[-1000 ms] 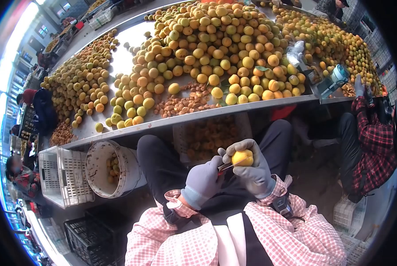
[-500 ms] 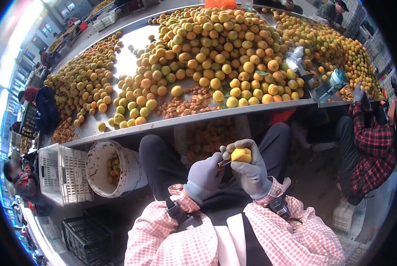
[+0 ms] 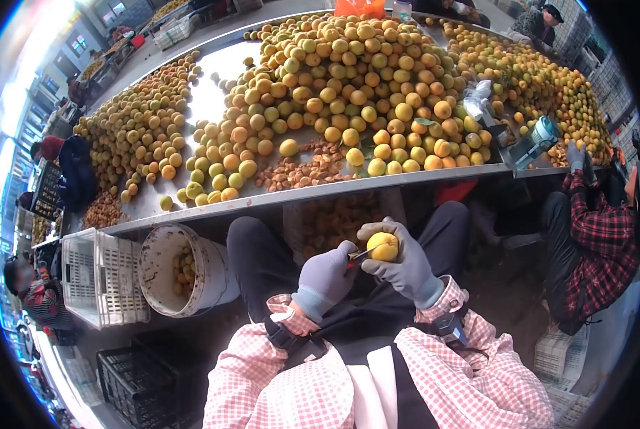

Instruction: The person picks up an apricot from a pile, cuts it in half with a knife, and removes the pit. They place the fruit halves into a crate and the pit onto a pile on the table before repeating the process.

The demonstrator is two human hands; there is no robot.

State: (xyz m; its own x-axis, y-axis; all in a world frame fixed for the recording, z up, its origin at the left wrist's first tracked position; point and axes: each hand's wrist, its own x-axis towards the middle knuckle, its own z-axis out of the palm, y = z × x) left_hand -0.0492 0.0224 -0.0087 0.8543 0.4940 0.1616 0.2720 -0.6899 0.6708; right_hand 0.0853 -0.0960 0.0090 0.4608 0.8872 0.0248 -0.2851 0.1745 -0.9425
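Note:
In the head view, my gloved left hand (image 3: 326,280) is closed around a small knife (image 3: 359,256), its handle reddish near the fingers. The blade points right and meets a yellow apricot (image 3: 383,247). My gloved right hand (image 3: 404,266) grips that apricot from behind and below, thumb and fingers round it. Both hands are above my lap, just in front of the table edge. Below and behind them, a crate (image 3: 327,222) of orange-brown fruit pieces sits partly under the table, half hidden in shadow.
Apricots are heaped on the metal table (image 3: 227,204), with a pile of pits (image 3: 302,174) near its edge. To my left stand a white bucket (image 3: 213,286) holding fruit and a white plastic crate (image 3: 105,279). A co-worker in a plaid sleeve (image 3: 595,229) sits at right.
The apricot and my right hand have shifted slightly up and left, and the apricot has turned, showing a rounder side. My left hand with the knife has moved slightly left.

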